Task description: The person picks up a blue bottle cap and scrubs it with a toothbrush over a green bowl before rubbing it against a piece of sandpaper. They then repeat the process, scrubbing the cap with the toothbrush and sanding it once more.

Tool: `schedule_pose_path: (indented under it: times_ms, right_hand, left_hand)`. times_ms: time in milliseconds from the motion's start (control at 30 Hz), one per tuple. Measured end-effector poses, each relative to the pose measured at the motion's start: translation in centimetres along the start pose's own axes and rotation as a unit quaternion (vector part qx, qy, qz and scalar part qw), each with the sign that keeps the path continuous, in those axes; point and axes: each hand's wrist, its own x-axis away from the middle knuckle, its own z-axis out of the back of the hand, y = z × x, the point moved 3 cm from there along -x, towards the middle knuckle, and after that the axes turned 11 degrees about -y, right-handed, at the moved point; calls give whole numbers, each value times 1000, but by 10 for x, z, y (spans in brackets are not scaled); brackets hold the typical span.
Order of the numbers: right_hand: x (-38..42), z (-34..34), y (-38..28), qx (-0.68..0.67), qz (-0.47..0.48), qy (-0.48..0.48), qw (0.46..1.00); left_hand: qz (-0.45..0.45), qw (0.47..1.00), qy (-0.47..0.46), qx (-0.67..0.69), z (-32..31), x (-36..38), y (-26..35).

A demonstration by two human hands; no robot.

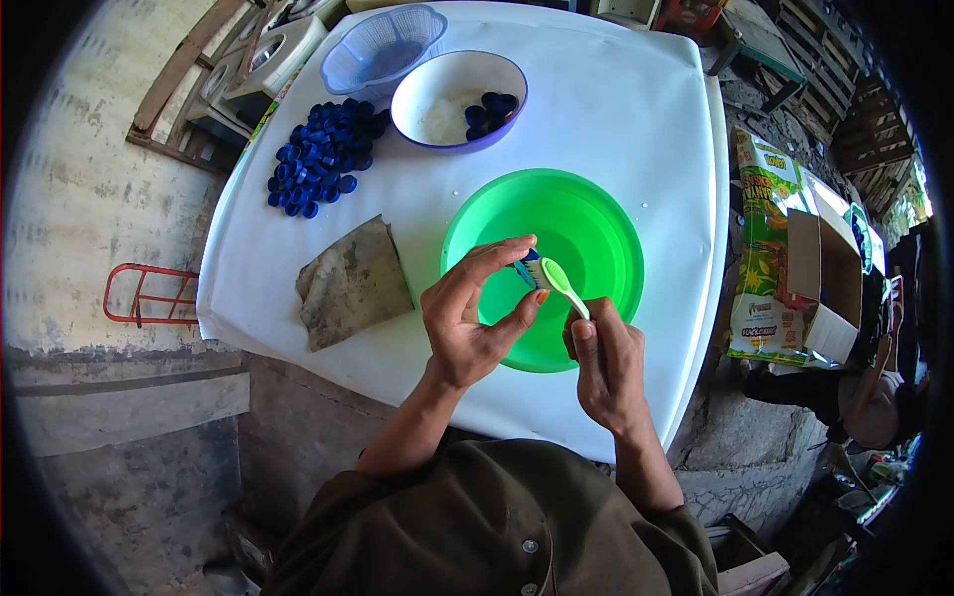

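Note:
My left hand [462, 328] pinches a small blue bottle cap [529, 258] between thumb and fingertips. Closed round its handle, my right hand [608, 363] holds a green and white toothbrush [562, 284], bristles against the cap. Both hands are above the near part of a green basin [628, 248], whose contents I cannot make out clearly. To the far left lies a heap of blue bottle caps [323, 154]. A bowl, white inside and purple outside [427, 99], holds several dark blue caps [490, 114] and something whitish at its bottom.
A grey, stained cloth [356, 283] lies left of the basin on the white-covered table [586, 99]. Behind the caps stands a pale blue plastic basket [383, 48]. On the right, off the table, are an open cardboard box [830, 268] and a person's leg [795, 392].

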Motion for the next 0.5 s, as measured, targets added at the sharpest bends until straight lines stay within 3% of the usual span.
schedule_pose_path:
  times_ms: [133,267,367,500]
  right_hand:
    - [-1,0,6,36,-50,30,998]
    - [2,-4,-4,41,4,30,999]
    - [2,2,2,32,-65,25,997]
    - [4,-5,-5,8,-4,19,1000]
  left_hand:
    - [7,999,29,-18,-4,3,4]
    - [-3,999,20,-34,-2,5,4]
    - [-35,997,20,-64,-1,4,6]
    - [-29,996,38,-72,-2,2,7]
